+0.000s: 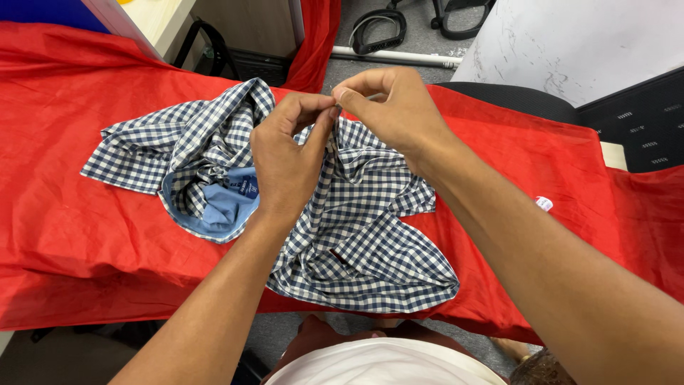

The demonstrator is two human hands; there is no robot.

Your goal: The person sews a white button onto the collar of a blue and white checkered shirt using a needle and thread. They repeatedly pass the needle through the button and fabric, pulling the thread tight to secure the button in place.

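Worktop (pixel 64 235) draped in red cloth (pixel 541 164), creased, hanging over the near edge. At left, one sleeve or panel of a crumpled blue-and-white checked shirt (pixel 370 249) spread flat toward the far-left corner. Collar with pale blue lining (pixel 221 207) turned upward, lying just left of the left wrist. Left hand (pixel 285 160) raised over the middle of the heap, fingers (pixel 313 107) pressed together, pinching a fold of the shirt at its top edge. Right hand (pixel 395 110) touching the left at the same spot, fingers (pixel 349 93) closed in a pinch on the same lifted edge; whether a button or only fabric sits between them cannot be told. Rest of the shirt lying bunched on the cloth, trailing toward the near edge. Small white tag (pixel 544 204) resting on the cloth at right, well apart from the shirt. Dark chair back (pixel 520 100) beyond the worktop.

Risks, as judged: pinch narrow, so fabric liable to slip free if pulled unevenly; tangled folds beneath likely to drag and twist; loose red cloth liable to shift with the shirt.
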